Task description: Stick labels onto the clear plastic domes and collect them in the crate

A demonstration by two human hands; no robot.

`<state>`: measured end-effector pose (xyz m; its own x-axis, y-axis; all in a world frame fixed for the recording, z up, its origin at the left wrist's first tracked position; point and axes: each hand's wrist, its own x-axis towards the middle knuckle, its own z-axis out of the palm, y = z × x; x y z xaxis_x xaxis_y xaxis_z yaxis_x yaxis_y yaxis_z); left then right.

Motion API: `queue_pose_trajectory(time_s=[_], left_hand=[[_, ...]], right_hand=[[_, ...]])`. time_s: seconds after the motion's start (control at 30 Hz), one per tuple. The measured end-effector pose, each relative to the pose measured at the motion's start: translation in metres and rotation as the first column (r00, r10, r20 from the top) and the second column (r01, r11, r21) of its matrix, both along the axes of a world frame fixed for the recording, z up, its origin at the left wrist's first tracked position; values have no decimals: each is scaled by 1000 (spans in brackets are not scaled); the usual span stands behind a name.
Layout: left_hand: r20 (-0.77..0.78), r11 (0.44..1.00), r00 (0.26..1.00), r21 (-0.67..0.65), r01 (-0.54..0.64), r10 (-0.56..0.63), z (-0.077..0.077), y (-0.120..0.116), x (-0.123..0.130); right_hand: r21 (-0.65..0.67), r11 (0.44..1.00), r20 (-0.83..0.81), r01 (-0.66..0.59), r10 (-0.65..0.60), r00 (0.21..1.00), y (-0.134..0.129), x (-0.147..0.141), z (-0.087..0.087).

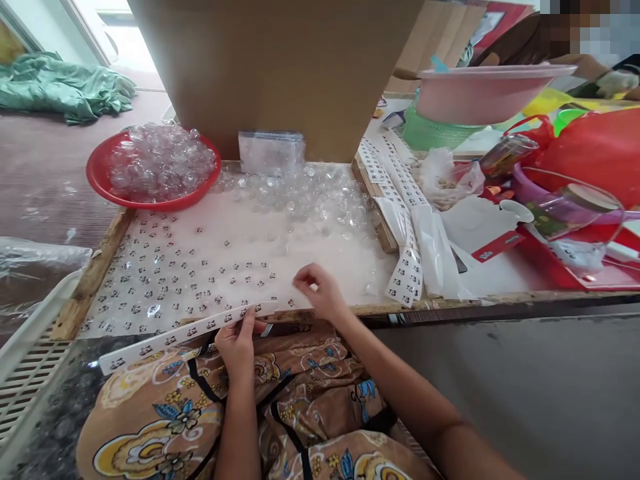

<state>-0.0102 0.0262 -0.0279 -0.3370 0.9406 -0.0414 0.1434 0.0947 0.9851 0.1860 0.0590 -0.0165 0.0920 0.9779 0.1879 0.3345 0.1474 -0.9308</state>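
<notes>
A long white strip of panda stickers (173,339) runs slantwise along the table's front edge, pinched between the thumb and fingers of my left hand (239,337). My right hand (319,288) is just above the table to the right of the strip's end, its fingers curled together; whatever they hold, if anything, is too small to make out. Left of it, many small clear pieces with panda stickers (205,293) lie spread over the white tabletop (260,233). Plain clear pieces (320,200) are heaped toward the back.
A red basin (95,180) full of clear pieces stands at the back left. Behind the table rises a cardboard box (280,67). More sticker strips (407,267) lie at the right, beside a pink basin (465,97) and a red tray (565,267). A white crate (35,373) is at lower left.
</notes>
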Motion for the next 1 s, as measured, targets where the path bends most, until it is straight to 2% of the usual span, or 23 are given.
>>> queue_pose_trajectory(time_s=[0.1, 0.2, 0.27, 0.53, 0.77, 0.87, 1.0], left_hand=[[41, 1000, 999, -5, 8, -8, 0, 0, 1], [51, 1000, 999, -7, 14, -14, 0, 1, 1], [44, 1000, 999, -8, 24, -23, 0, 1, 1], [48, 999, 998, -28, 29, -28, -1, 1, 1], [34, 998, 998, -28, 53, -52, -2, 0, 0], [40, 998, 998, -30, 57, -56, -3, 0, 0], [89, 998, 995, -30, 49, -47, -4, -1, 1]], right_hand=[[-191, 974, -86, 124, -142, 986, 26, 36, -8], [-336, 936, -59, 108, -135, 989, 42, 55, -18], [-364, 927, -23, 90, -106, 994, 46, 58, -23], [-326, 934, 205, 147, -82, 975, 45, 48, -26], [-119, 984, 486, 135, -61, 872, 32, 31, -24], [-117, 983, 487, 140, -66, 871, 23, 27, -24], [-180, 981, 427, 78, 7, 904, 13, 24, -22]])
